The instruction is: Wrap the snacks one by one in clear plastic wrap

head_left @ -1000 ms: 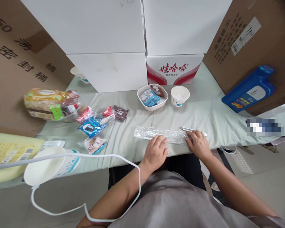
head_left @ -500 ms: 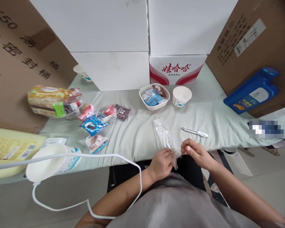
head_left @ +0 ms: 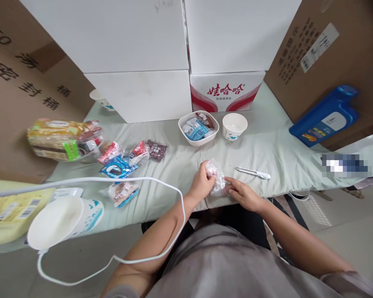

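Note:
My left hand (head_left: pixel 201 182) is closed on a crumpled clear plastic bag (head_left: pixel 216 178) near the front edge of the cloth-covered table. On the bag's right side, my right hand (head_left: pixel 245 195) holds its lower edge between bent fingers; the exact grip is partly hidden. A silver pen (head_left: pixel 253 172) lies just beyond the right hand. Farther back are a white bowl of small snack packets (head_left: pixel 198 140) and a white paper cup (head_left: pixel 234 126), side by side.
Several wrapped snacks (head_left: pixel 118 167) lie to the left, beside a larger bag of packets (head_left: pixel 65 140). A big paper tub (head_left: pixel 90 213) and a white cable (head_left: pixel 152 179) are at front left. White boxes (head_left: pixel 139 97) stand behind; a blue bottle (head_left: pixel 325 118) leans at right.
Both hands have moved up from the table edge onto the cloth. The plastic bag, stretched out before, is now bunched up in my left hand. My right hand has come against it.

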`<state>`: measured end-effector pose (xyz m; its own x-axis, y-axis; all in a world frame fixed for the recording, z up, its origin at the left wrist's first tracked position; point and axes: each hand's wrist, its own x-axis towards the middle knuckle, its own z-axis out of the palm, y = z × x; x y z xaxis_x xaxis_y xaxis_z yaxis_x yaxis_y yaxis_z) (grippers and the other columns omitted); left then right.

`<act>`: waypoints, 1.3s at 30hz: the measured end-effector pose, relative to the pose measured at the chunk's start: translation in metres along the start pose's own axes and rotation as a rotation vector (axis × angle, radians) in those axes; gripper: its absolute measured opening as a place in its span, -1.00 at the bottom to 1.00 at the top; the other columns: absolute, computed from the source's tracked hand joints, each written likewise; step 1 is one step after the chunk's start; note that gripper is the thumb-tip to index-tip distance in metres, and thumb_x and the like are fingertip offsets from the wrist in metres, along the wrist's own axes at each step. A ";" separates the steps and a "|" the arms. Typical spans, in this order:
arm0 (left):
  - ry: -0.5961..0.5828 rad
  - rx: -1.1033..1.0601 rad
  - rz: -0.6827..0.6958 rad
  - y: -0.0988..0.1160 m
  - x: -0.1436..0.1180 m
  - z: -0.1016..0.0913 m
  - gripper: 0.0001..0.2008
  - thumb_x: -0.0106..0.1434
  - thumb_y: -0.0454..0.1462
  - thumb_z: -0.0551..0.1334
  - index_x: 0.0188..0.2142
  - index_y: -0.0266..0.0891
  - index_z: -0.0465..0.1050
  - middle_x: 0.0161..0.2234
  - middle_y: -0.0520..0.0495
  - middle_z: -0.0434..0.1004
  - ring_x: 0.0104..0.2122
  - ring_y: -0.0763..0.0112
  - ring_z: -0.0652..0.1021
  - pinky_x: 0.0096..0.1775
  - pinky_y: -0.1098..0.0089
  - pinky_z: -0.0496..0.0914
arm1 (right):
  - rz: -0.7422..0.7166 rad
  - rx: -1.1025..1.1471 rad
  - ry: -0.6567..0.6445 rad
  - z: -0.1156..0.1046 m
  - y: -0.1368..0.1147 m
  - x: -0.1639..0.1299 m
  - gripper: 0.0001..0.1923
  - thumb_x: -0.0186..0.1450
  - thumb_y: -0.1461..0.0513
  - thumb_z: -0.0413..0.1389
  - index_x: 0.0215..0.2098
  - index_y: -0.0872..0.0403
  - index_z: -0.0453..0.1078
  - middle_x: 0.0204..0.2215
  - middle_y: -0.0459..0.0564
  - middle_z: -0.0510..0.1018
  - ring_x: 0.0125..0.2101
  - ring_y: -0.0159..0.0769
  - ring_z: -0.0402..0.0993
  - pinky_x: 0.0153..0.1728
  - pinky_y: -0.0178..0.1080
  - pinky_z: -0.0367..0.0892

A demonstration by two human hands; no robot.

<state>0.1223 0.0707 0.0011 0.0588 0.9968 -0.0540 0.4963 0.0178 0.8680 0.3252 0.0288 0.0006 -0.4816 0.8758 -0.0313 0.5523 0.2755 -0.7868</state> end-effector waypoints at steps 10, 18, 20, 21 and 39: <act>-0.067 -0.030 -0.122 -0.002 0.023 -0.003 -0.45 0.13 -0.33 0.25 0.12 -0.23 0.24 -0.48 0.12 0.37 -0.49 0.46 0.45 -0.36 0.44 0.35 | -0.017 -0.022 0.115 0.011 -0.003 0.001 -0.51 0.27 0.26 0.06 0.17 0.09 0.20 -0.37 -0.06 0.57 -0.23 -0.24 0.51 -0.13 -0.14 0.39; -0.049 0.096 -0.164 0.002 0.031 -0.001 -0.52 0.09 -0.38 0.26 0.04 -0.20 0.34 -0.35 0.01 0.53 -0.43 0.40 0.54 -0.27 0.40 0.40 | -0.191 -0.196 0.292 0.003 -0.012 -0.009 -0.53 0.27 0.17 0.13 0.13 0.05 0.20 -0.19 0.09 0.51 -0.17 -0.14 0.45 -0.15 -0.07 0.40; -0.051 0.114 -0.145 0.000 0.032 0.001 -0.52 0.10 -0.37 0.26 0.04 -0.20 0.34 -0.33 -0.01 0.55 -0.41 0.39 0.55 -0.26 0.40 0.40 | -0.292 -0.334 0.368 0.005 -0.018 -0.008 -0.55 0.28 0.12 0.13 0.11 0.04 0.25 -0.08 0.16 0.46 -0.05 -0.05 0.37 -0.05 0.03 0.33; -0.049 0.125 -0.134 0.000 0.032 0.002 -0.52 0.10 -0.37 0.26 0.04 -0.20 0.34 -0.32 -0.02 0.56 -0.40 0.38 0.56 -0.25 0.40 0.40 | -0.340 -0.391 0.351 0.007 -0.021 -0.006 -0.54 0.28 0.11 0.13 0.12 0.04 0.25 -0.03 0.17 0.44 0.00 -0.01 0.33 0.00 0.06 0.29; 0.216 0.663 0.409 0.006 0.039 -0.017 -0.73 0.24 -0.32 0.22 -0.05 -0.29 0.43 -0.13 -0.20 0.46 -0.09 0.16 0.46 -0.06 0.25 0.35 | -0.364 -0.520 0.152 0.047 -0.020 -0.008 -0.70 0.37 0.21 0.02 0.04 0.10 0.37 -0.13 0.13 0.48 -0.11 -0.10 0.31 -0.10 -0.04 0.31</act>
<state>0.1125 0.1113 0.0126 0.2119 0.9086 0.3599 0.8862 -0.3339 0.3213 0.2858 -0.0028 -0.0125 -0.6195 0.7260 0.2985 0.6475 0.6876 -0.3286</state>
